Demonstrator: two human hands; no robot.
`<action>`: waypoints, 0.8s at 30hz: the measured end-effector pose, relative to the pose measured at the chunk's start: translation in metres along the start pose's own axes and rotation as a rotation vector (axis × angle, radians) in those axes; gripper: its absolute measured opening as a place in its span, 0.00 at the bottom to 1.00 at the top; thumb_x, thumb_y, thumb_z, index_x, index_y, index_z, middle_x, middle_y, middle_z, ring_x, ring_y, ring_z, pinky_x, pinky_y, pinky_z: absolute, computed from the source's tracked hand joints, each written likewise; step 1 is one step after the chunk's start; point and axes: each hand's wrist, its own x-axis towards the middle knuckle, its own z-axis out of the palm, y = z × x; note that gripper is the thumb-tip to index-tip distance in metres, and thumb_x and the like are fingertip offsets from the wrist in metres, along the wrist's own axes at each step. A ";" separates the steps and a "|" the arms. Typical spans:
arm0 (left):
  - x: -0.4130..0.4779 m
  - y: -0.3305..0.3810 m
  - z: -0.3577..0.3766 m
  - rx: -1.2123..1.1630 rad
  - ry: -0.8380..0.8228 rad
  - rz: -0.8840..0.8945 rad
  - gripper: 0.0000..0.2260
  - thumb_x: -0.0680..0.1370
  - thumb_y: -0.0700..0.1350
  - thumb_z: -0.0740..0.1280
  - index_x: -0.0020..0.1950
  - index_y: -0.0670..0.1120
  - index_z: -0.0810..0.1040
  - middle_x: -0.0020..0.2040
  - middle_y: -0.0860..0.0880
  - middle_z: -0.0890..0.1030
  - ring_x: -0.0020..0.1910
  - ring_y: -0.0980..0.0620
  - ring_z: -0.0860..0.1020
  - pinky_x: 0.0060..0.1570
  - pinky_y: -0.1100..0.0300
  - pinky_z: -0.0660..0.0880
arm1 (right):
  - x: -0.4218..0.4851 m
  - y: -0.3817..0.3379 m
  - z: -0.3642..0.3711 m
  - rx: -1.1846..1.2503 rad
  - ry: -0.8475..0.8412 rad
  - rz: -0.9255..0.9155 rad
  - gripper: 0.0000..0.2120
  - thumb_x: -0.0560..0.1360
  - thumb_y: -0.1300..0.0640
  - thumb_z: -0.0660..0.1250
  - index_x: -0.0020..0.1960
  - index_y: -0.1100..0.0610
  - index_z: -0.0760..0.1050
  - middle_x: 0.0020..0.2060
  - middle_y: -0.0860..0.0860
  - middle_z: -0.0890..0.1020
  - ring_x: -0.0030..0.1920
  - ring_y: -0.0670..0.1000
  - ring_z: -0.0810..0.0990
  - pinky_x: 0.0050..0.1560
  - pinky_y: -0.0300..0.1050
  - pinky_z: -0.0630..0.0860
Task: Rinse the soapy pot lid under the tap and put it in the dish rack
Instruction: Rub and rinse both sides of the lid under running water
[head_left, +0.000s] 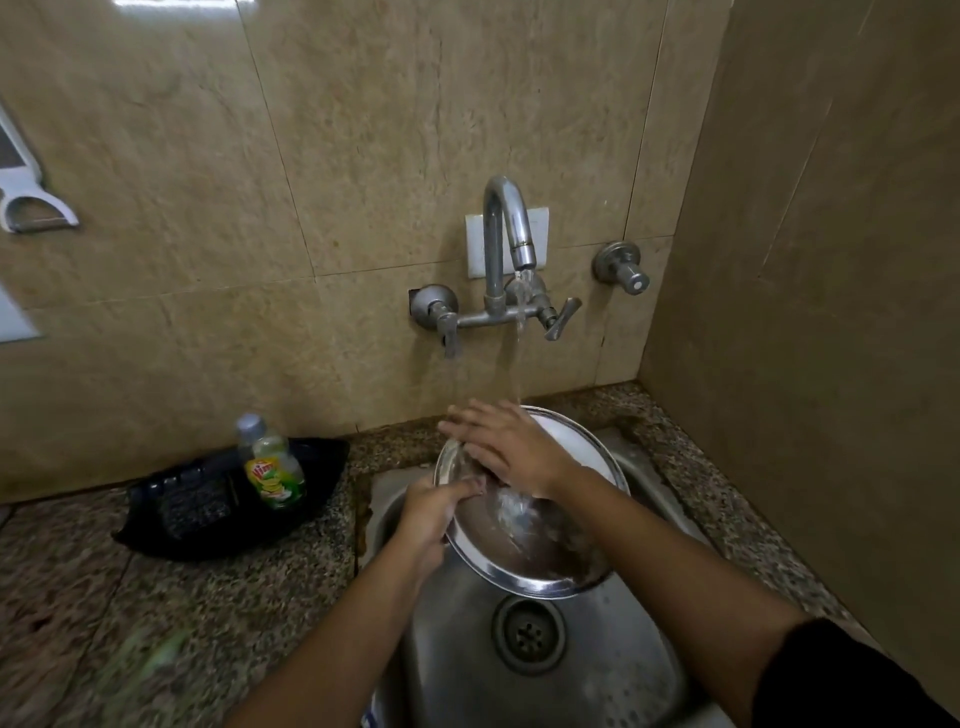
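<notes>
1. the pot lid (524, 540) is held tilted over the steel sink (613, 675), just below the centre of the view, with its hollow side facing up.
2. the left hand (441, 512) is clenched on the lid's rim at about 9 o'clock, thumb over the edge.
3. the right hand (506, 444) lies flat and loose on the lid's upper part near 12 o'clock, fingers spread and gripping nothing.
4. water runs from the wall tap (506, 244), at 12 o'clock from the lid, and falls behind the right hand's fingers.
5. the sink drain (529, 635) sits at 6 o'clock just beneath the lid.
6. at 9 o'clock from the lid, a green dish soap bottle (270, 465) stands in a black tray (208, 514) on the speckled stone counter (78, 597).
</notes>
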 end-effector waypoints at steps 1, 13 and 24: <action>-0.001 0.000 0.000 0.006 0.004 -0.001 0.15 0.69 0.35 0.73 0.55 0.36 0.80 0.46 0.35 0.84 0.42 0.38 0.82 0.51 0.43 0.79 | -0.005 0.007 0.000 -0.001 0.060 0.127 0.20 0.82 0.48 0.50 0.74 0.42 0.60 0.75 0.46 0.64 0.76 0.48 0.57 0.73 0.52 0.49; -0.015 0.007 0.018 0.046 -0.036 -0.119 0.13 0.71 0.42 0.72 0.55 0.40 0.80 0.51 0.38 0.84 0.50 0.39 0.82 0.56 0.46 0.78 | -0.013 0.044 -0.026 0.339 0.188 0.574 0.15 0.79 0.46 0.59 0.54 0.50 0.81 0.52 0.50 0.84 0.53 0.54 0.81 0.46 0.45 0.72; 0.006 0.012 0.023 0.043 0.002 -0.033 0.16 0.73 0.40 0.71 0.59 0.37 0.78 0.53 0.36 0.83 0.49 0.38 0.82 0.54 0.46 0.79 | 0.005 0.054 -0.030 0.559 0.030 0.337 0.14 0.77 0.48 0.65 0.52 0.56 0.83 0.49 0.54 0.86 0.50 0.52 0.82 0.56 0.51 0.75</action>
